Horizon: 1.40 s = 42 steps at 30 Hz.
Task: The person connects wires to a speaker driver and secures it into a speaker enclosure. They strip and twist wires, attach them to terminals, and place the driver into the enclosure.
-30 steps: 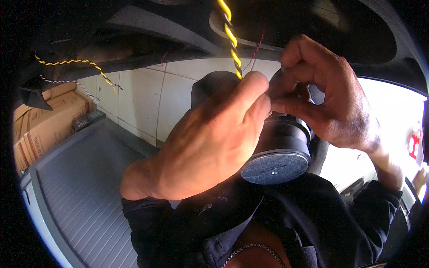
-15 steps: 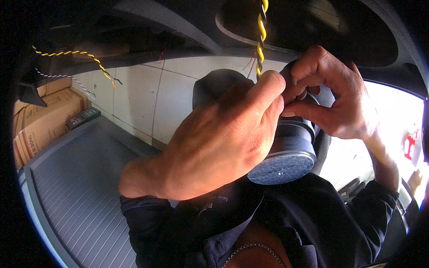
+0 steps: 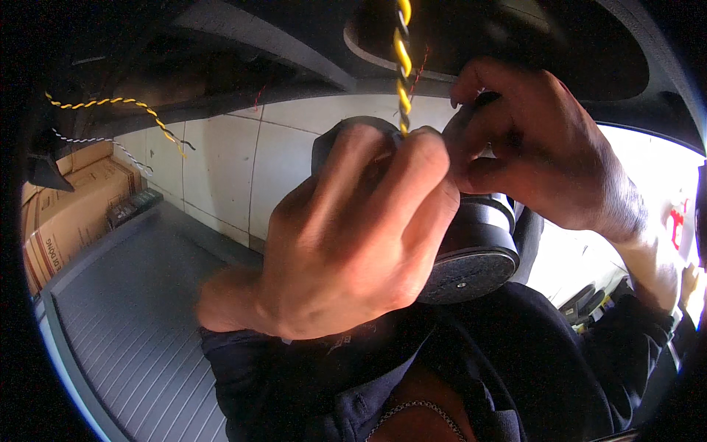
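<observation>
A twisted yellow-and-black wire [image 3: 403,66] hangs from above and runs down to the fingertips of my left hand [image 3: 361,228], which is closed on it. Just right of those fingertips, my right hand [image 3: 545,147] has its fingers bent and pinched together. Whatever lies between them is hidden in shadow. Below both hands sits a round black part that looks like a speaker [image 3: 475,258], its flat disc-shaped back facing down toward my chest. My left hand covers much of it, and a dark rim shows behind that hand.
A black moulded panel [image 3: 280,44] with an oval recess spans the top. Loose yellow-black wires [image 3: 140,103] and a white-grey twisted wire [image 3: 103,140] dangle at left. Beneath them are cardboard boxes [image 3: 81,199] and a grey ribbed panel [image 3: 147,309]. Pale tiles [image 3: 221,162] lie behind.
The hanging wire and my left hand have shifted left. My left hand's knuckles have turned upward. My right hand has moved slightly, its index finger now reaching further left, and the speaker's disc has tilted.
</observation>
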{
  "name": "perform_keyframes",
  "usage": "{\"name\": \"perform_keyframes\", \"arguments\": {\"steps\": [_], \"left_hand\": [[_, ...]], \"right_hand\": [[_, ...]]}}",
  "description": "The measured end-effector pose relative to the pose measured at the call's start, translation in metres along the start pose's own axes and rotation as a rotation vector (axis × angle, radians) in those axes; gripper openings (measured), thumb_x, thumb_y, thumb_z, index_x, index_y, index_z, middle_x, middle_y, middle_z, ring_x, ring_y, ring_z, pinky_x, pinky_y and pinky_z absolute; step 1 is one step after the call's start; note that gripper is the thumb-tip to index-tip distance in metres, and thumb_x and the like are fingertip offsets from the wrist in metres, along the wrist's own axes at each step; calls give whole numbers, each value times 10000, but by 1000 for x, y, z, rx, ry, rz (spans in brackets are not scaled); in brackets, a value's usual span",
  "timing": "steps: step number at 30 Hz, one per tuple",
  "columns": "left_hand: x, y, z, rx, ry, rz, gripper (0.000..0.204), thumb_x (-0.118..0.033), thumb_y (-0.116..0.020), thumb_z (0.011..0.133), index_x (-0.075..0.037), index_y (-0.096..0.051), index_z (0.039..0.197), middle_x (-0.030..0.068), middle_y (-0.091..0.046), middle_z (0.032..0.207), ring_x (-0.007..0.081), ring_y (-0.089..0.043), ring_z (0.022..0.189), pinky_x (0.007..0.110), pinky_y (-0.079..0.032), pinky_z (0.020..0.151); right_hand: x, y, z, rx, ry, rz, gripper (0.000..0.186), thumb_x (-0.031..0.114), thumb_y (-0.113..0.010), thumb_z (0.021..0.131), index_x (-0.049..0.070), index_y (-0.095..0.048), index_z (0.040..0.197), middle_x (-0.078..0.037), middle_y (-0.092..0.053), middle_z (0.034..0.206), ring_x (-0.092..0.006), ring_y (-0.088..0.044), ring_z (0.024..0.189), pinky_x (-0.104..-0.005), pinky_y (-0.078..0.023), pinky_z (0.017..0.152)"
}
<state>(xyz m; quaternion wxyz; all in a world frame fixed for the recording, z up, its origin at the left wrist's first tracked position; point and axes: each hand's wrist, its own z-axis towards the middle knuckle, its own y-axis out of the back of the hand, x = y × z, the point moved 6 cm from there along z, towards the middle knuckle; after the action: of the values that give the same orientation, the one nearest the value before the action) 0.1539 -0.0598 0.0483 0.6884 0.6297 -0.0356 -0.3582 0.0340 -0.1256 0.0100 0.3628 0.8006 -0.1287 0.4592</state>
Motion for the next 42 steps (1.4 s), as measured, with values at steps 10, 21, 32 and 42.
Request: {"name": "perform_keyframes", "arguments": {"steps": [10, 21, 32, 42], "left_hand": [[11, -6, 3, -5, -43, -196, 197, 103, -693, 668, 41, -626, 843, 138, -578, 916, 284, -608, 797, 349, -511, 680], [11, -7, 4, -28, -35, -170, 205, 119, -680, 658, 22, -650, 835, 134, -590, 912, 269, -624, 797, 337, -521, 696], [8, -7, 3, -83, -78, -141, 138, 89, -690, 673, 54, -627, 792, 162, -597, 925, 295, -614, 764, 364, -509, 666], [14, -6, 3, 23, 14, -211, 138, 25, -704, 721, 39, -638, 841, 137, -553, 859, 300, -573, 745, 383, -487, 646]], "right_hand": [[1, 1, -1, -127, 30, 53, 375, -1, -780, 668, 8, -552, 966, -139, -694, 804, -196, -660, 676, -306, -512, 603], [8, -2, -24, -340, 864, -228, 224, 3, -755, 667, 105, -587, 773, -53, -696, 752, -158, -554, 626, -281, -411, 501], [16, -6, -21, -244, 805, -413, 157, 67, -724, 736, 69, -602, 835, -105, -663, 741, -208, -606, 578, -302, -463, 484], [26, -9, -15, -126, 466, -452, 181, 42, -732, 741, 15, -588, 846, -114, -637, 732, -261, -675, 667, -339, -533, 555]]}}
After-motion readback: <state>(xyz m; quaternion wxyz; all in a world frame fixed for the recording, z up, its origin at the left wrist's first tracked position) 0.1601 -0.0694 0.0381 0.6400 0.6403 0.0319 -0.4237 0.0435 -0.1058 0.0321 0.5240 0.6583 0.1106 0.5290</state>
